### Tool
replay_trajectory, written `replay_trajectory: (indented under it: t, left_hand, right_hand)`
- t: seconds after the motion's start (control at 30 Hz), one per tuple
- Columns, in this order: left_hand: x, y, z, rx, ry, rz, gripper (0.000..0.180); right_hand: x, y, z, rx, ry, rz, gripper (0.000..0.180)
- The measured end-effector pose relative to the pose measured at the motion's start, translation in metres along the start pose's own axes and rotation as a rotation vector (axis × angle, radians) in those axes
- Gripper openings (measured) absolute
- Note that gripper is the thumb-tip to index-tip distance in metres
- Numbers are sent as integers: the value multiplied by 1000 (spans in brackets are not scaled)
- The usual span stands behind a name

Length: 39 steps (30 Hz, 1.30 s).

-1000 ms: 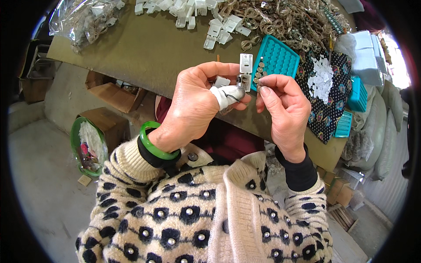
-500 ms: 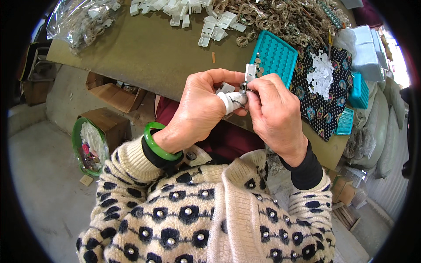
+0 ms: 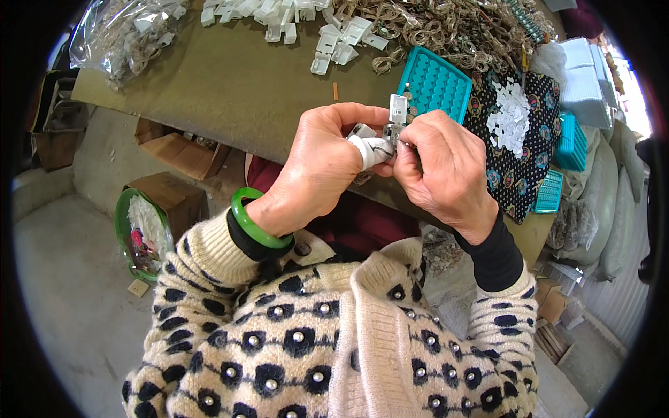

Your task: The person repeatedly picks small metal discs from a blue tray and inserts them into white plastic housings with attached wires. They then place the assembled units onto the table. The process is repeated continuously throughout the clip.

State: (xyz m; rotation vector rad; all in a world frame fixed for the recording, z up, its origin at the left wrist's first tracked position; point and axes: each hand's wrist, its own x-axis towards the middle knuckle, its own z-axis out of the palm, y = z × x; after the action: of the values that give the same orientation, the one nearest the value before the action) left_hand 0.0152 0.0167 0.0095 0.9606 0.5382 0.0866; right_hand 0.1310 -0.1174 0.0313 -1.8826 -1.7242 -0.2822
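My left hand [image 3: 315, 157] grips a small clear-white plastic case [image 3: 398, 106] between thumb and fingers, its lid part standing up. One of its fingers wears a white wrap [image 3: 371, 151], and a second pale plastic piece [image 3: 362, 130] shows beside it. Against the case, the fingertips of my right hand [image 3: 449, 171] are pinched together. Whatever they hold is too small and covered to name. Just beyond the hands lies a teal tray [image 3: 446, 90] of round wells, with several small silver discs [image 3: 412, 110] at its left edge.
Loose white cases [image 3: 326, 47] and bundled thin wires [image 3: 446, 31] cover the table's far side. White flat bits [image 3: 511, 118] lie on a patterned cloth [image 3: 536, 171] at right. A clear bag [image 3: 125, 42] sits far left. A green-rimmed bin [image 3: 125, 240] stands on the floor.
My right hand has shifted slightly right and turned, its fingertips still at the case. The case has tipped a little farther up and away. The left hand has barely moved.
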Motion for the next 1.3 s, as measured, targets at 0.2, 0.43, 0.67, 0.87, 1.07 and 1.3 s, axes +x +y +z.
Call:
replay_trajectory:
  t: [0.2,0.43,0.67,0.87,1.07,1.3]
  left_hand:
    - [1,4,-5,-120,-4,-30,36]
    - [-1,2,-10,-147,-5,-43,38]
    - [0,1,-11,-160,-1,-50,37]
    - [-1,1,-14,-177,-27,-42,37]
    - [-1,0,-14,-184,-33,-49,36]
    - [-3,1,-16,-195,-39,-54,36]
  right_hand:
    - [-4,35,-3,-206,74,91,17]
    - [-16,47,-13,117,14,429,7]
    - [-11,48,-16,335,-77,717,9]
    - [-4,53,-10,133,-159,495,15]
    - [-6,51,-6,-12,-179,348,13]
    - [-9,47,-7,19,-187,397,12]
